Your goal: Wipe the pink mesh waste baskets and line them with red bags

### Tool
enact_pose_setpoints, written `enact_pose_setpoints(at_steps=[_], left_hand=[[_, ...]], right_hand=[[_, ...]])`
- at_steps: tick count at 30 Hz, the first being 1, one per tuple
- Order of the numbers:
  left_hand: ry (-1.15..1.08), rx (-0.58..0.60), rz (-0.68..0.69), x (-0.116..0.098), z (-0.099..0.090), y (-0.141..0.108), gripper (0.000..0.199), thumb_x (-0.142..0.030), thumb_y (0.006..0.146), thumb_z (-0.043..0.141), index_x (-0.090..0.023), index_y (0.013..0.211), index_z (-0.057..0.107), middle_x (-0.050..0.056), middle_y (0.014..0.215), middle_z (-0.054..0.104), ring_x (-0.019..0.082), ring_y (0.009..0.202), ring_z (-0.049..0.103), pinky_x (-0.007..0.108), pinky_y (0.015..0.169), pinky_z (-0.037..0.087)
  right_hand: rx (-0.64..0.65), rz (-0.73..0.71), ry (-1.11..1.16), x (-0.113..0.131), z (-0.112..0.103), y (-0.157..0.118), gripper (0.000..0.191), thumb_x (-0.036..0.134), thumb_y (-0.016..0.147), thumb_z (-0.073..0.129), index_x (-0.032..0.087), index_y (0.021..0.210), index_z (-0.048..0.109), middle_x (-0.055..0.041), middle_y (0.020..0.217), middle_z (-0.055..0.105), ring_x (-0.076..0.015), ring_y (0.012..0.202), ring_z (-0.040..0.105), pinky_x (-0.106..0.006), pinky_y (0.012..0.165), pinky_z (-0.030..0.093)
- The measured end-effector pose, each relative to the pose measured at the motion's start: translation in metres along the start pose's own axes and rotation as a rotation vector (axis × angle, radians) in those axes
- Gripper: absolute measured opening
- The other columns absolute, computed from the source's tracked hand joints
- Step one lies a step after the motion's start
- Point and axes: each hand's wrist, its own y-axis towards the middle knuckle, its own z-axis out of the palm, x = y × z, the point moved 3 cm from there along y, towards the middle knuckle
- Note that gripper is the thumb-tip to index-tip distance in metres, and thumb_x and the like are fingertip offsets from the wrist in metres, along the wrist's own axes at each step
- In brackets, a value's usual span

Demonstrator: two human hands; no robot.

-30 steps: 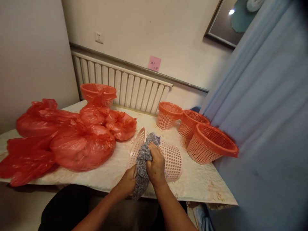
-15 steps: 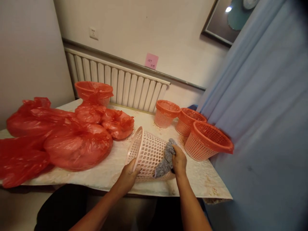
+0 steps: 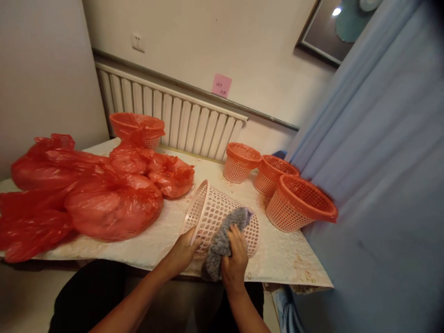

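1. The pale pink, perforated plastic basket (image 3: 218, 210) lies sideways on the cream-covered surface (image 3: 287, 259).
2. Your left hand (image 3: 183, 251) holds its rim, fingers closed.
3. Your right hand (image 3: 236, 261) grips the fuzzy grey cloth (image 3: 219, 243), fingers curled; since earlier, it's shifted from base toward rim.

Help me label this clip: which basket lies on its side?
The pale pink basket, its rim gripped by the left hand. The other four baskets stand upright, rims wrapped in red.

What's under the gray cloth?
The side of the pale pink basket, its holes visible around the gray cloth under the right hand. The patch directly beneath is covered and can't be seen.
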Motion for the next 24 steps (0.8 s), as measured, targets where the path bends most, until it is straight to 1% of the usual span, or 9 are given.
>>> enact_pose_setpoints(at_steps=[3,5,8,10,12,14,17,20,24], left_hand=[[-0.045,0.04,0.067,-0.005,0.002,-0.005,0.036,-0.028,0.085,0.052,-0.015,0.118,0.061,0.008,0.115,0.069,0.025,0.107,0.061,0.037,0.099,0.046],[-0.033,0.028,0.089,-0.009,0.003,-0.009,0.035,-0.025,0.084,0.053,-0.015,0.115,0.063,0.007,0.114,0.07,0.025,0.105,0.062,0.037,0.098,0.046],[-0.006,0.013,0.066,-0.013,0.003,-0.013,0.033,-0.025,0.084,0.052,-0.015,0.112,0.065,0.007,0.11,0.071,0.026,0.105,0.062,0.037,0.099,0.046],[-0.005,0.019,0.057,-0.012,0.003,-0.015,0.034,-0.028,0.086,0.051,-0.016,0.114,0.064,0.007,0.112,0.071,0.027,0.11,0.06,0.037,0.102,0.044],[-0.011,0.016,0.057,-0.007,0.003,-0.017,0.036,-0.032,0.087,0.052,-0.017,0.118,0.063,0.007,0.116,0.07,0.027,0.113,0.059,0.037,0.104,0.043],[-0.023,0.011,0.05,-0.001,0.001,-0.02,0.037,-0.032,0.087,0.054,-0.017,0.119,0.063,0.006,0.116,0.07,0.027,0.113,0.059,0.037,0.104,0.042],[-0.055,0.054,0.021,0.003,0.001,-0.021,0.035,-0.029,0.086,0.056,-0.017,0.118,0.064,0.006,0.113,0.071,0.027,0.11,0.061,0.036,0.1,0.046],[-0.104,0.087,-0.021,-0.009,0.004,-0.015,0.036,-0.025,0.083,0.059,-0.016,0.117,0.064,0.006,0.111,0.072,0.027,0.108,0.061,0.036,0.096,0.048],[-0.153,0.009,-0.044,-0.032,0.01,0.0,0.043,-0.024,0.079,0.06,-0.014,0.121,0.059,0.008,0.113,0.071,0.028,0.108,0.061,0.037,0.094,0.05]], right_hand=[[0.087,-0.108,0.094,0.033,0.013,0.018,0.064,0.005,0.063,0.038,0.018,0.124,0.054,-0.0101,0.134,0.056,-0.0248,0.133,0.043,-0.054,0.11,0.032],[0.11,-0.124,0.135,0.043,0.02,0.034,0.066,0.006,0.06,0.038,0.018,0.123,0.055,-0.0098,0.134,0.056,-0.0247,0.133,0.044,-0.054,0.111,0.031],[0.105,-0.096,0.17,0.044,0.027,0.064,0.069,0.006,0.058,0.037,0.018,0.123,0.057,-0.0089,0.132,0.058,-0.023,0.13,0.046,-0.052,0.112,0.03],[0.106,-0.074,0.181,0.04,0.03,0.083,0.07,0.005,0.058,0.037,0.018,0.123,0.058,-0.0082,0.13,0.059,-0.0221,0.127,0.049,-0.049,0.112,0.031],[0.11,-0.041,0.181,0.034,0.033,0.1,0.069,0.004,0.059,0.038,0.018,0.123,0.059,-0.0072,0.126,0.062,-0.0213,0.123,0.052,-0.046,0.111,0.035],[0.108,-0.008,0.175,0.03,0.034,0.111,0.066,0.004,0.061,0.039,0.019,0.122,0.059,-0.0067,0.121,0.064,-0.0209,0.117,0.056,-0.042,0.106,0.04],[0.108,0.009,0.154,0.029,0.034,0.114,0.064,0.003,0.063,0.039,0.018,0.121,0.06,-0.0071,0.118,0.065,-0.0209,0.114,0.057,-0.04,0.103,0.043],[0.109,-0.003,0.143,0.033,0.031,0.108,0.064,0.002,0.062,0.038,0.017,0.121,0.06,-0.0078,0.12,0.064,-0.0209,0.117,0.055,-0.041,0.105,0.041],[0.125,-0.024,0.15,0.037,0.022,0.101,0.065,0.001,0.063,0.037,0.018,0.121,0.06,-0.0068,0.121,0.064,-0.0203,0.12,0.054,-0.041,0.107,0.04]])
